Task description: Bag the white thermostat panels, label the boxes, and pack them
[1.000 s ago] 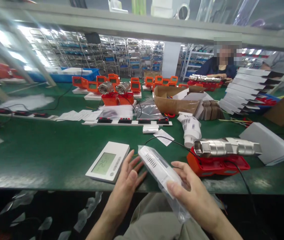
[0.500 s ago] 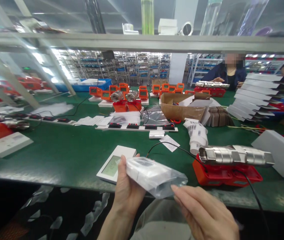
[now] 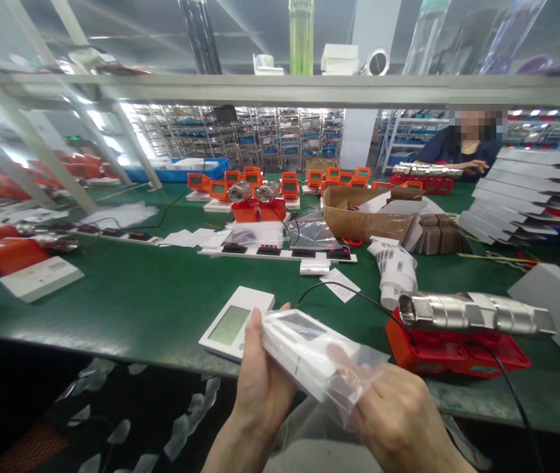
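Note:
A white flat device in a clear plastic bag [image 3: 304,351] is held between both hands just off the near edge of the green table [image 3: 127,295]. My left hand [image 3: 260,387] grips its left end, thumb along the edge. My right hand [image 3: 395,420] is closed on the bag's loose open end at the right. Behind the left hand, a second white device with a grey display [image 3: 237,322] lies flat on the table. To the right sits an orange-red unit with a steel pipe fitting [image 3: 461,325] and a black cable.
A roll of labels [image 3: 395,266], a cardboard box [image 3: 366,217], stacked white cartons [image 3: 516,190] and a white box [image 3: 558,305] lie to the right. Orange units [image 3: 255,197] and power strips [image 3: 280,251] line the middle. Another person [image 3: 461,148] works across the table.
My left hand went from open on the table to gripping the bagged device's left end. My right hand moved to the bag's open end and closed on it. The view tilted up.

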`<move>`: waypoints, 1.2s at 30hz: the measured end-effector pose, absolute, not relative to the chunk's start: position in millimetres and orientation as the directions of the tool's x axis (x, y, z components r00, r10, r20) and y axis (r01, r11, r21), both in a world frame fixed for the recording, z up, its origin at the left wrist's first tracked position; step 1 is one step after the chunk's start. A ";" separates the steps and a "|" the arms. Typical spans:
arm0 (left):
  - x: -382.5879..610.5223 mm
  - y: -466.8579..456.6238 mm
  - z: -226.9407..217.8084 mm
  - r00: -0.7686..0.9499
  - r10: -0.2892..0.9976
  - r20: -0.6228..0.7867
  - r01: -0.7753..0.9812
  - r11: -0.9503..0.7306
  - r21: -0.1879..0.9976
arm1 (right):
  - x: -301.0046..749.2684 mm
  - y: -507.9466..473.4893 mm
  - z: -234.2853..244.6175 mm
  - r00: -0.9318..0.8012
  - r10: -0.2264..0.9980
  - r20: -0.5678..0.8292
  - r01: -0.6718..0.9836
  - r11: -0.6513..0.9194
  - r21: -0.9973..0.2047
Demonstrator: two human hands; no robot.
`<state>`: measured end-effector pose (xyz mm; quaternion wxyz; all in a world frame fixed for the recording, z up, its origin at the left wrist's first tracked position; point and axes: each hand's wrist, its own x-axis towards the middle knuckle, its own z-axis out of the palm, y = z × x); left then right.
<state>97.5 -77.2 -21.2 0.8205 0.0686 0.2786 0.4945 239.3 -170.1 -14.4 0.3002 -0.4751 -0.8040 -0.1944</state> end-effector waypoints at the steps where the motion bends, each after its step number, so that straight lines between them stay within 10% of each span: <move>1: 96.2 -74.8 -19.7 0.367 0.845 -0.388 -0.759 0.513 0.400 | 239.2 -169.6 -15.2 -0.348 0.630 0.694 0.886 0.462 0.025; 12: 50.9 -41.3 -25.9 0.258 0.910 -0.324 -0.543 0.414 0.730 | 271.5 -187.4 -4.0 -0.165 0.717 0.677 0.877 0.421 -0.233; 19: 1.8 -25.4 -3.1 0.471 0.866 -0.166 -0.286 0.328 0.900 | 281.9 -170.0 32.2 -0.019 0.924 0.381 0.639 0.304 -0.706; 30: 35.2 -33.0 48.8 0.932 0.358 -0.057 0.045 0.043 0.998 | 261.8 -117.3 59.0 -0.269 0.913 0.306 0.624 0.407 -0.667; 36: 49.8 -63.0 6.0 0.729 0.678 -0.093 -0.145 0.286 0.947 | 252.4 -94.2 20.3 0.084 0.947 0.310 0.275 0.277 -0.921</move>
